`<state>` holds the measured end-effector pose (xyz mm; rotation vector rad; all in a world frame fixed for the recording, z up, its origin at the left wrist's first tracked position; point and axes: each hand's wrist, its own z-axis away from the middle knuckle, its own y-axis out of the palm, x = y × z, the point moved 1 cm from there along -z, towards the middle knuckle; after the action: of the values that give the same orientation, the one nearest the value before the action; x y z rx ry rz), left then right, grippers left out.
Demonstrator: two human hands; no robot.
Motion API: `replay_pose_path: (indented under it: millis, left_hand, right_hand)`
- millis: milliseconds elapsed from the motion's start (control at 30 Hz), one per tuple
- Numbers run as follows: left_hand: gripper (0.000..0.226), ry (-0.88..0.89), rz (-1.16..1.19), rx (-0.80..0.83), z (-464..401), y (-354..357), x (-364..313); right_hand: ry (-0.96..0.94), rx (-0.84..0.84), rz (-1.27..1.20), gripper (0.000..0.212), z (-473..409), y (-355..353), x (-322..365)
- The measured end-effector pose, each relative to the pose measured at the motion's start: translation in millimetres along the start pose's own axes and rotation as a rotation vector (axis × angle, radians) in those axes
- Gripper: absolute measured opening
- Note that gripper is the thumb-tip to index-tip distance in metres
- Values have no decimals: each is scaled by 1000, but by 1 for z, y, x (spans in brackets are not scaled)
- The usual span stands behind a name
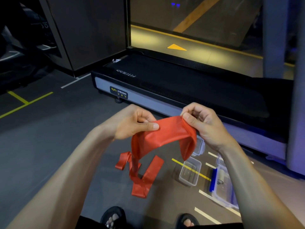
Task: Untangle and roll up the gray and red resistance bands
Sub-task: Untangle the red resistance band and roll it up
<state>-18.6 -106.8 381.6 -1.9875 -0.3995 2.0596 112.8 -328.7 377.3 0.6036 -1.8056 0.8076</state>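
A red resistance band (163,134) stretches between my two hands at chest height. My left hand (133,123) pinches one part of it between thumb and fingers. My right hand (203,123) pinches its upper edge a short way to the right. From the held span the band hangs down, and its loose tail lies in folds on the floor (142,177). No gray band shows as a separate strip in the head view.
A treadmill deck (189,86) lies on the floor just beyond my hands. Clear plastic containers (189,172) and a lidded box with a blue handle (221,184) stand at the lower right. My sandaled feet (113,217) are at the bottom edge.
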Motion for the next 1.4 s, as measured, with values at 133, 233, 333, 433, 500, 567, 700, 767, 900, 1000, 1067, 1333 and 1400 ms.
replay_pose_path:
  millis: [133, 233, 333, 433, 500, 567, 700, 767, 900, 1000, 1067, 1333, 1400]
  left_hand:
    - [24, -4, 3, -6, -1, -1, -1]
    - [14, -14, -24, 51, -1, 0, -2]
    - [13, -29, -74, 124, -2, 2, -3]
    - [10, -38, -88, 157, -4, 5, -4]
    - [9, -48, -99, 161, -4, 7, -3]
    - [7, -48, -141, 155, -4, 6, -2]
    - [9, -48, -207, 119, -4, 3, 5]
    - [10, -51, -220, 103, -5, 4, 8]
    - [10, -38, -113, 117, -4, 4, 10]
    - [14, -27, -44, 99, 0, 2, 10]
    - [18, -29, -16, 47, 1, -1, 9]
    - [10, -28, -21, 18, 3, -2, -2]
    - [8, -25, -15, 21, 3, -2, -3]
  right_hand:
    - [13, 19, 43, 13, 0, 0, -5]
    - [40, 108, 61, 12, 1, 1, -8]
    - [84, 198, -14, 12, 2, 7, -10]
    - [74, 245, -172, 8, 1, 25, -10]
    - [48, 276, -161, 7, -1, 41, -10]
    - [0, 259, -12, 10, -2, 54, -11]
    - [-61, 220, 187, 10, -4, 57, -10]
    - [-71, 203, 285, 8, -6, 54, -8]
    - [-101, 146, 342, 6, -10, 44, 2]
    - [-122, 79, 258, 6, -11, 25, 11]
    - [-130, 61, 230, 6, -9, 14, 13]
    - [-102, 34, 225, 6, -5, 5, 10]
    - [-96, 36, 222, 6, -4, 4, 11]
